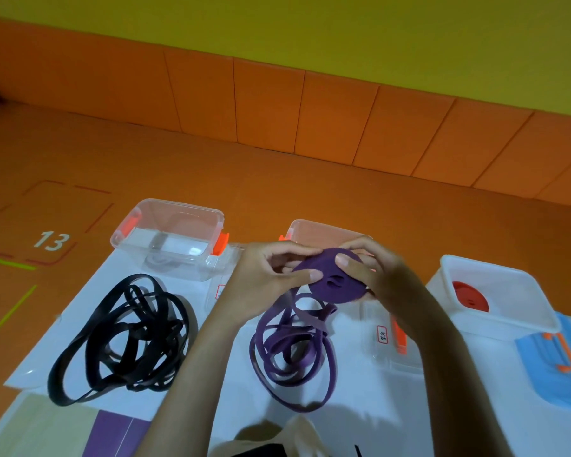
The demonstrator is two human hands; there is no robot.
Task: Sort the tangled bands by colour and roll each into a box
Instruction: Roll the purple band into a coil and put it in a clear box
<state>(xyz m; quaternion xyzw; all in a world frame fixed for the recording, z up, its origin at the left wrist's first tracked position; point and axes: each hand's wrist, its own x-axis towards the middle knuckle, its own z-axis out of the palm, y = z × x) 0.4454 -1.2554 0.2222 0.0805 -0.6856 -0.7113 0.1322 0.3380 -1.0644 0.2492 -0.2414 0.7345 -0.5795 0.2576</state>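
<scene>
both hands pinch the purple roll just above the sheet. left hand has thumb and fingers clamped on its edge, right hand has its thumb pressed on top, likely so the coil can't spring open. the loose purple tail hangs to the sheet and feeds the roll. black band is heaped apart at left, colours separated. red roll is already in the white box.

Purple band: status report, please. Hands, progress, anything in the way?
Left hand and right hand both gripping the purple roll, part wound. Loose purple loops trail below on the white sheet. Black band lies apart, left. Nothing blocking.
</scene>
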